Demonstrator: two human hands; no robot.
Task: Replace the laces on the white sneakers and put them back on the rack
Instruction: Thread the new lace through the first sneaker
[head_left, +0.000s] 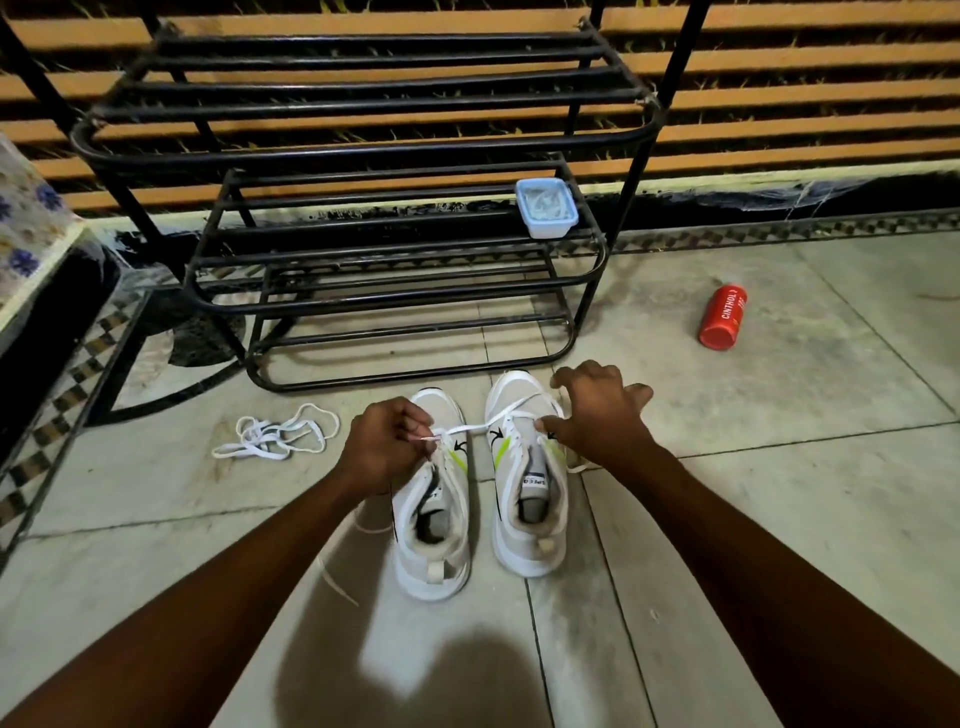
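Two hands work one lace at the lower centre of the frame: the left hand is curled tight, pinching the end of the white lace, while the right hand rests on the toe side of the right sneaker, thumb and forefinger nipping the lace where it enters the eyelets, the other fingers loosely spread. The lace runs taut between them, crossing over the left sneaker. To lace well, I would judge it best to keep the strand flat and untwisted, draw both ends to even length, and hold the shoe steady while pulling. Both sneakers are white high-tops with lime-green flashes, standing side by side on the tiled floor, toes toward the black metal shoe rack above them. A loose white lace lies tangled at centre left.
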